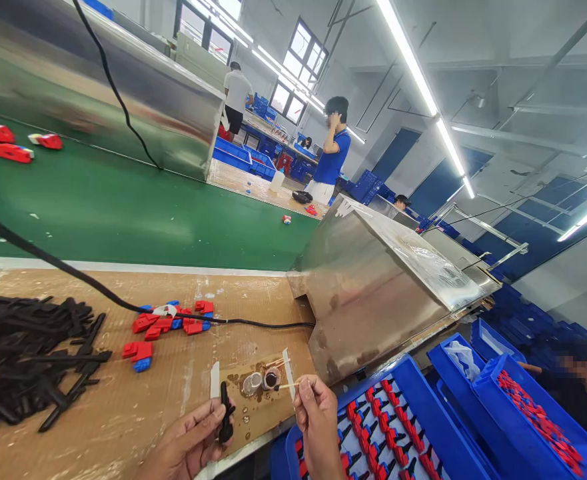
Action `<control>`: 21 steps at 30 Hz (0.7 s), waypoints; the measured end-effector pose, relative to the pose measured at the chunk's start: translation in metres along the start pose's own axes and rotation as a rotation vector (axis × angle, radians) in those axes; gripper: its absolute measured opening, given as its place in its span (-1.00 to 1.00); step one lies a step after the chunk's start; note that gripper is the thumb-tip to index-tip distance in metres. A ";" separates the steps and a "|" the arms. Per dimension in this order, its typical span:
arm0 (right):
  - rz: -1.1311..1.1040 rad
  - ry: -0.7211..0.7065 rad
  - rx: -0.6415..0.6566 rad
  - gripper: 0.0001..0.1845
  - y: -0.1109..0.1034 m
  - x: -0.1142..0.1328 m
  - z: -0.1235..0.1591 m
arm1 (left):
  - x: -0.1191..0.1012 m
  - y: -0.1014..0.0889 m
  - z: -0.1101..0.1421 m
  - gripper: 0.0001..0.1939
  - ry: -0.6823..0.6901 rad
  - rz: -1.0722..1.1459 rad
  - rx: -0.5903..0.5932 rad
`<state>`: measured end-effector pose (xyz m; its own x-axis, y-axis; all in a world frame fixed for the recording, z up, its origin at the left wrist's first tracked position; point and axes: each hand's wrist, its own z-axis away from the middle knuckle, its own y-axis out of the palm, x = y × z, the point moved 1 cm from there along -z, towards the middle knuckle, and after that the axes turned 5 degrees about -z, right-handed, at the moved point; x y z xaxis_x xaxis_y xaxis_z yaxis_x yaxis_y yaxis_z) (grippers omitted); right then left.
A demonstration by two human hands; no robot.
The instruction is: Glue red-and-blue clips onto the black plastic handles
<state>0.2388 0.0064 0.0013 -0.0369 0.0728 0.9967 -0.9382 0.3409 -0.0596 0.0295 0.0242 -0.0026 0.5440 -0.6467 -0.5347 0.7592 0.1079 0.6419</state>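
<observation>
My left hand (196,433) is closed on a small black plastic part (224,413), held upright between thumb and fingers. Pinched in my right hand (316,417) is a thin wooden stick (288,385) whose dark tip points left, by a small cup of dark liquid (272,380). Beside that cup stands a clear cup (252,383). Both cups sit on a wet, stained board (263,420) with strips of white tape. Another thin stick (274,363) lies by the cups.
A pile of black parts (28,353) and several red-and-blue pieces (173,320) lie on the table at left. A black cable (253,325) crosses to a metal housing (373,293). Blue bins (423,393) hold red pieces at right. Behind runs a green conveyor belt (148,213); people stand beyond.
</observation>
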 end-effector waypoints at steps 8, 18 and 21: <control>0.444 -0.487 0.014 -0.56 0.021 0.014 0.057 | -0.005 0.005 0.016 -0.51 -0.020 0.042 0.053; 0.577 -0.562 0.098 -0.65 0.023 0.012 0.058 | 0.004 0.005 0.011 -0.45 0.057 0.042 0.125; 0.623 -0.651 0.114 -0.68 0.028 0.020 0.061 | 0.000 0.007 0.016 -0.47 0.033 0.059 0.110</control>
<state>0.1912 -0.0399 0.0226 -0.7034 -0.3431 0.6224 -0.7106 0.3201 -0.6266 0.0292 0.0130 0.0110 0.5991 -0.6162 -0.5113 0.6832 0.0604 0.7278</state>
